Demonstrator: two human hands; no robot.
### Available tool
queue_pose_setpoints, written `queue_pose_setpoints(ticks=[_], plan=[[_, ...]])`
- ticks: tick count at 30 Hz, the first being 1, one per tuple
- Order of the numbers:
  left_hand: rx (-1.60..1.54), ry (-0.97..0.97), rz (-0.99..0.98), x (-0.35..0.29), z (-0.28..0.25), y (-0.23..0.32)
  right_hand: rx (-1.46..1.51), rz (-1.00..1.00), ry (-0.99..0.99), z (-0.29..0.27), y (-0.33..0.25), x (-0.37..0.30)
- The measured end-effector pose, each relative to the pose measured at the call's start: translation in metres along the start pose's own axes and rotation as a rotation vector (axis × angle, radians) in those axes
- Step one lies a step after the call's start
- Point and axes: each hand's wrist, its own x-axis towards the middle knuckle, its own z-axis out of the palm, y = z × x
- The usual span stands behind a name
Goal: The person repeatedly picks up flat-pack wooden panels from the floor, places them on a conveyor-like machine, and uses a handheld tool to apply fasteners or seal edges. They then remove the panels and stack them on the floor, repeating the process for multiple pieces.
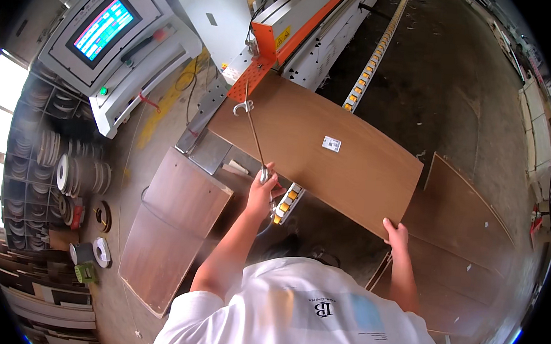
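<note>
A brown wood-grain board (284, 128) with a white label (331, 144) lies flat in front of me, its far end by the machine's orange perforated plate (253, 77). My left hand (262, 187) is closed around an air blow gun (264, 174). Its long thin nozzle slants away over the board toward the orange plate. Near the nozzle's far part shows a white hook-shaped piece (243, 108); how it is fixed I cannot tell. At the board's near right corner my right hand (396, 235) grips the edge, thumb on top and fingers mostly hidden beneath.
Yellow rollers (289, 201) run in a rail under the board. A control panel with a lit screen (104, 28) stands at far left. More brown boards lie at left (174, 229) and right (454, 246). Edge-banding rolls (83, 176) fill a rack on the left.
</note>
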Motion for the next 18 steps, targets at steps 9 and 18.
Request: queue_pose_setpoints(ticks=[9,18], plan=[[0.170,-0.093,-0.021,0.077,0.048,0.024,-0.084,-0.002,-0.094,-0.020,-0.062,0.074],[1.909,-0.634,0.325,-0.008,0.038,-0.006,-0.426,-0.594,0.436,-0.025,0.142,0.076]])
